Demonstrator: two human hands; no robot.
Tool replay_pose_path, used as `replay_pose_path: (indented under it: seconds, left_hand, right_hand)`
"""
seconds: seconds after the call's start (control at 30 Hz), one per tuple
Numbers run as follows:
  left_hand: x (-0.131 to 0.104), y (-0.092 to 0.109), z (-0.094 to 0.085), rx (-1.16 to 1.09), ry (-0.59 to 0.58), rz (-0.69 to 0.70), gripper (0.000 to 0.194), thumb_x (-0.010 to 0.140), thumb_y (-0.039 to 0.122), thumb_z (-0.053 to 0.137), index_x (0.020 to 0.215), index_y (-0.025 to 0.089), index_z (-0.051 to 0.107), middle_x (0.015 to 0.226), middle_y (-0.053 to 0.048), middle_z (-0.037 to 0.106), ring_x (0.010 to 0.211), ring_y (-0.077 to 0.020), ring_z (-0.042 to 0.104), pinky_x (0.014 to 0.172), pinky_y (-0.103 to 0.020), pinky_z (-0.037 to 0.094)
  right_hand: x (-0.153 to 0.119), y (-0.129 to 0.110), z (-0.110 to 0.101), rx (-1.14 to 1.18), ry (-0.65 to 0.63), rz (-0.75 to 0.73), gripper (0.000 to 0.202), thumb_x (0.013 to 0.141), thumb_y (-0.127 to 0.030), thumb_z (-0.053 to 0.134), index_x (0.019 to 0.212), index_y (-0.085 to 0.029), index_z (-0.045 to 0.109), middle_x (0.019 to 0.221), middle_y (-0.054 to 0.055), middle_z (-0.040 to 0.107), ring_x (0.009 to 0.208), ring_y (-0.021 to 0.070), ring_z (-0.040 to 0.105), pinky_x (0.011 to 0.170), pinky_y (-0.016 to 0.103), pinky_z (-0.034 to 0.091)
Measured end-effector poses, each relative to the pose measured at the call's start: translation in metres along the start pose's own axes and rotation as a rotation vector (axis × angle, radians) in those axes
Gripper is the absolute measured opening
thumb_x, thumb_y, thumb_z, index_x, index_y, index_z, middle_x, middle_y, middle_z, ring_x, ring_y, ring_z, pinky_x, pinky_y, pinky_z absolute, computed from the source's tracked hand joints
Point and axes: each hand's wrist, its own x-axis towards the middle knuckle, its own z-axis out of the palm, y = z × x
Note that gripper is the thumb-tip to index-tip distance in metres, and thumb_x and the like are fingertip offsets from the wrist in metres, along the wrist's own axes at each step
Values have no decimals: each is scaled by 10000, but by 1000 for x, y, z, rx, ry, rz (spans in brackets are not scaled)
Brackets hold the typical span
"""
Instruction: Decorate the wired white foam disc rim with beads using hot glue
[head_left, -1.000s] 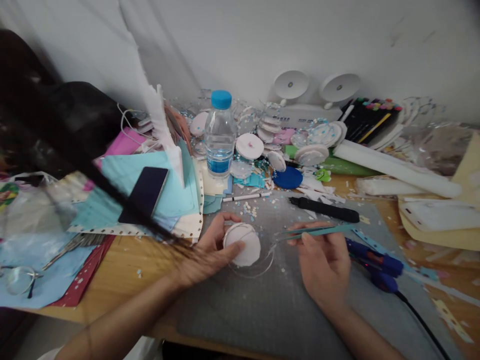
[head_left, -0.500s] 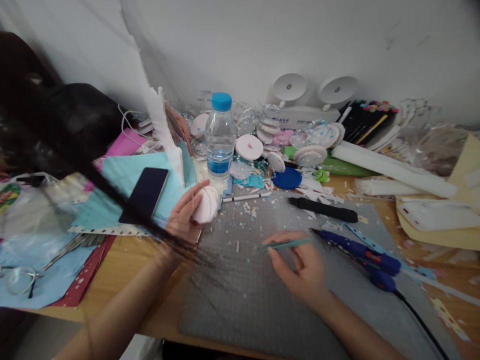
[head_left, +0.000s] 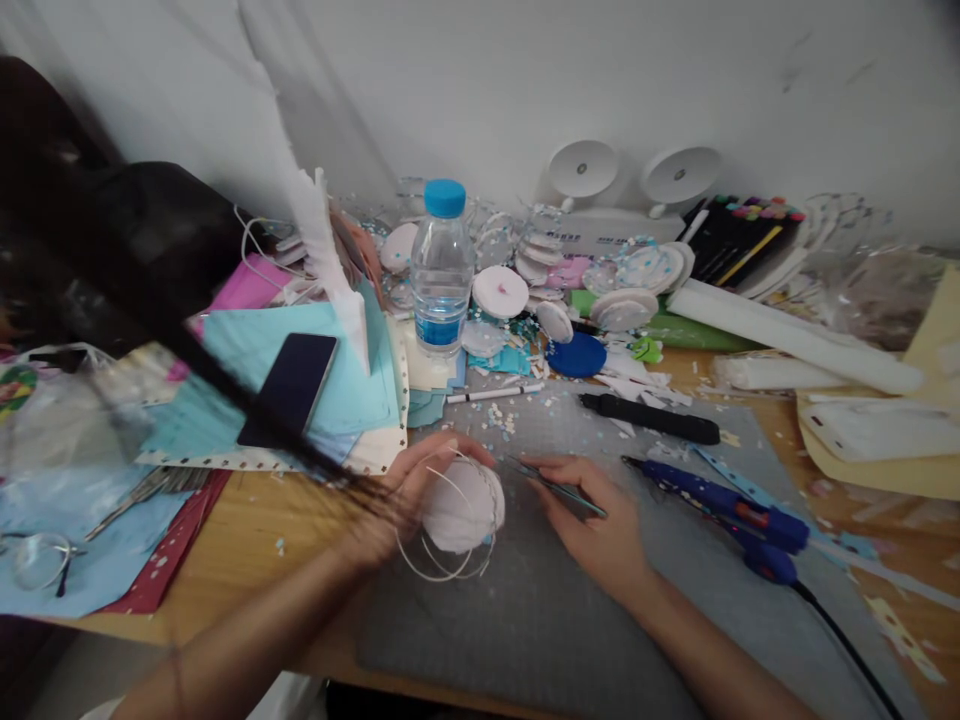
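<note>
My left hand (head_left: 420, 485) is closed on the rim of a round white disc (head_left: 457, 510) with thin white wire loops (head_left: 439, 577) standing out from it. Small beads or flecks show along the loops at its right side. Just to the right, my right hand (head_left: 596, 510) pinches a pair of slim teal tweezers (head_left: 566, 490), their tips pointing left at the disc with a small gap between. Whether the tips hold anything is too small to tell. Under both hands lies a grey cutting mat (head_left: 525, 630), with tiny white and blue bits (head_left: 501, 420) scattered beyond the disc.
A water bottle (head_left: 442, 270) stands behind my left hand, and a phone (head_left: 291, 390) lies on teal paper at left. A black pen-like tool (head_left: 651, 418) and a blue glue gun (head_left: 712, 500) with a cord lie right. Several finished-looking discs (head_left: 501, 292) crowd the wall side.
My left hand has brought the disc right and nearer to me, turning its wire loops into sight. My right hand has tilted the tweezers, with their tips now near the disc.
</note>
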Motion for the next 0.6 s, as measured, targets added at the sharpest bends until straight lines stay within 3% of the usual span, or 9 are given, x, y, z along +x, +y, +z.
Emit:
replay_pose_path:
  seconds: [0.2, 0.33, 0.47, 0.6]
  left_hand:
    - [-4, -6, -4, -44, -181, -56, 310, 902, 430, 457, 986, 190, 635, 814, -32, 628, 638, -138, 544, 548, -220, 396]
    - [-4, -10, -3, 110, -318, 34, 275, 922, 377, 441, 1078, 208, 593, 888, -44, 600, 737, -158, 531, 609, -232, 399]
    - [-4, -13, 1, 234, -475, 86, 229, 934, 310, 415, 1092, 192, 531, 828, -29, 569, 682, -138, 490, 579, -224, 377]
    - [-1, -12, 3, 358, -548, 136, 205, 935, 279, 407, 1039, 178, 553, 760, -10, 557, 628, -120, 470, 561, -218, 366]
  right_hand:
    - [3, 1, 0, -17, -12, 16, 95, 796, -157, 620, 772, -248, 610, 846, 24, 733, 773, 192, 699, 661, 308, 558]
    - [3, 1, 4, -17, -30, 12, 102, 801, -154, 605, 756, -245, 600, 828, 24, 727, 764, 191, 696, 656, 308, 556]
    - [5, 3, 9, 1, -108, 5, 123, 816, -145, 580, 801, -256, 630, 843, 17, 729, 796, 189, 699, 678, 311, 564]
    - [7, 1, 7, 15, -48, -10, 106, 809, -148, 588, 814, -248, 624, 847, 22, 731, 784, 190, 701, 691, 321, 566]
